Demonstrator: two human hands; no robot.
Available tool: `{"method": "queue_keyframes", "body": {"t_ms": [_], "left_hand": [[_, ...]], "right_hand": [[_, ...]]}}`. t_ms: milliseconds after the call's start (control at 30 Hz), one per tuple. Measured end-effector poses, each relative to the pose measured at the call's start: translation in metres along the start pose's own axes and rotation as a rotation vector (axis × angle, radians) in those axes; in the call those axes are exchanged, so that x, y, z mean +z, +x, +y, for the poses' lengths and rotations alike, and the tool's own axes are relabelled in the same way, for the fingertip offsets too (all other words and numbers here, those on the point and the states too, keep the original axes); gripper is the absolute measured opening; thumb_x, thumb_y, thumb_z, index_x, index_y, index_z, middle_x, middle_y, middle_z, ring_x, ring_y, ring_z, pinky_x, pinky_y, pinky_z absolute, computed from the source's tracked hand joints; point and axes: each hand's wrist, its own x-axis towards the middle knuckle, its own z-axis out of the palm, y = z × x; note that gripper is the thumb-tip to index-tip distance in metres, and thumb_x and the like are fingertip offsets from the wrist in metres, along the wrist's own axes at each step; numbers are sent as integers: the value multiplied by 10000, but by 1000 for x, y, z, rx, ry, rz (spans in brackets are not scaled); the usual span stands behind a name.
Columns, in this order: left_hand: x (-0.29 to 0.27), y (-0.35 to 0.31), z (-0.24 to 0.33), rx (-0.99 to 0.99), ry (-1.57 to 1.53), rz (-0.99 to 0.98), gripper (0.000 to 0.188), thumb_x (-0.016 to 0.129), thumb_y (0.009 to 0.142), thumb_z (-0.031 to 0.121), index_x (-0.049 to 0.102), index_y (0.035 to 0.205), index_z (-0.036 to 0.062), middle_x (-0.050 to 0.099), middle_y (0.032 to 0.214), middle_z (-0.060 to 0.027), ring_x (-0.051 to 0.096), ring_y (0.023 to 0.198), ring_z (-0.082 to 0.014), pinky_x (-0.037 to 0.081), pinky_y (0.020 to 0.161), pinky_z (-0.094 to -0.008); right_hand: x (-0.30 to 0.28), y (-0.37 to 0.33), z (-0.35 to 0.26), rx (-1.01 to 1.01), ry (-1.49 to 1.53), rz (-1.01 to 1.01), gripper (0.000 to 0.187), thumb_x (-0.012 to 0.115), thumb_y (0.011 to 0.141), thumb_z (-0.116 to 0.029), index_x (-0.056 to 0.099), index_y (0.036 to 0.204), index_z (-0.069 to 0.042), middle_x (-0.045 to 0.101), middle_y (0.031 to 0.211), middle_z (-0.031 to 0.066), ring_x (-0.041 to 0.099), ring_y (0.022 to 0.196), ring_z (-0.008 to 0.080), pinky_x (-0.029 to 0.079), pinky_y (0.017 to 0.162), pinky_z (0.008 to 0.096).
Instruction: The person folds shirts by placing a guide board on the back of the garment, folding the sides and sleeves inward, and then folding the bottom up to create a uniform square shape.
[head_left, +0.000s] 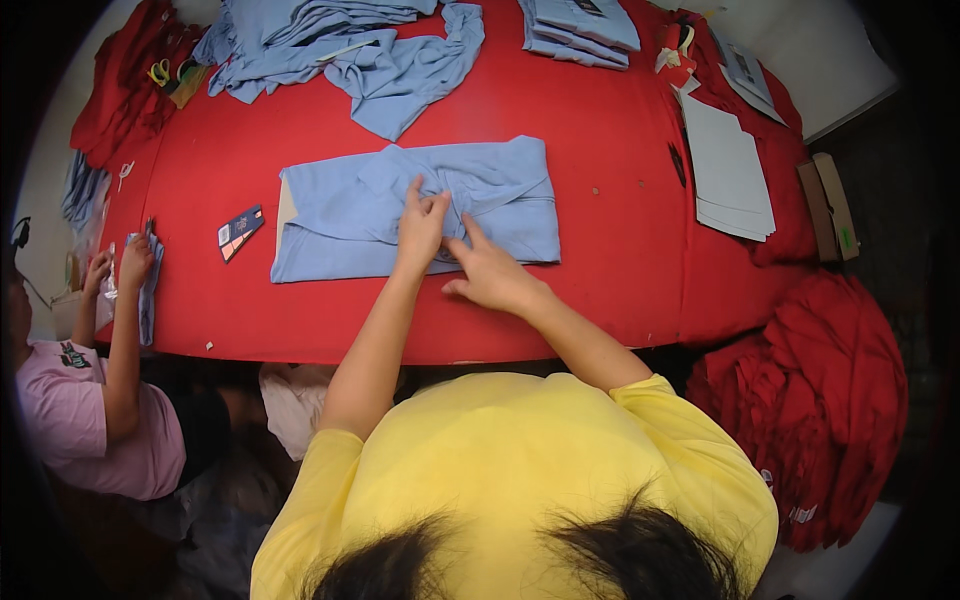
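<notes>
A light blue garment (335, 215), folded into a wide rectangle, lies in front of me. A pale board edge (287, 205) shows at its left end. Over the middle of the cloth, where it bunches in creases, my left hand (420, 228) rests with its index finger stretched out and thumb apart. My right hand (490, 272) is just to the right and nearer me, fingers spread, its fingertips at the cloth's near part. Neither hand visibly grips the fabric. A dark hang tag (240, 233) with a pale lower part lies left of the garment.
The table has a red cover (620, 270). Blue garments (400, 75) pile at the back, with a folded stack (580, 30) beside them. White boards (728, 170) and small dark snips (678, 163) lie right. Red cloth (810, 400) heaps at lower right. A co-worker (100, 410) sits left.
</notes>
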Motion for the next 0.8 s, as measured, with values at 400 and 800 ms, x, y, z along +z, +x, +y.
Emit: {"method": "queue_keyframes", "body": {"t_ms": [400,800], "left_hand": [[-9,-24,55,512,887,-28,363,635,787,47,644,1148,78,590,1086,-137,588,930,-324,483,826,-402],[104,85,76,736,918,-755,211,610,817,79,680,1015,63,582,1155,-114,584,1041,-326,476,880,-394]], "right_hand": [[-76,22,97,267,0,566,206,502,895,29,656,1021,-24,612,1052,117,603,973,280,499,810,350],[-66,27,124,259,171,495,64,634,851,-82,620,872,-23,586,971,109,605,877,283,465,800,404]]}}
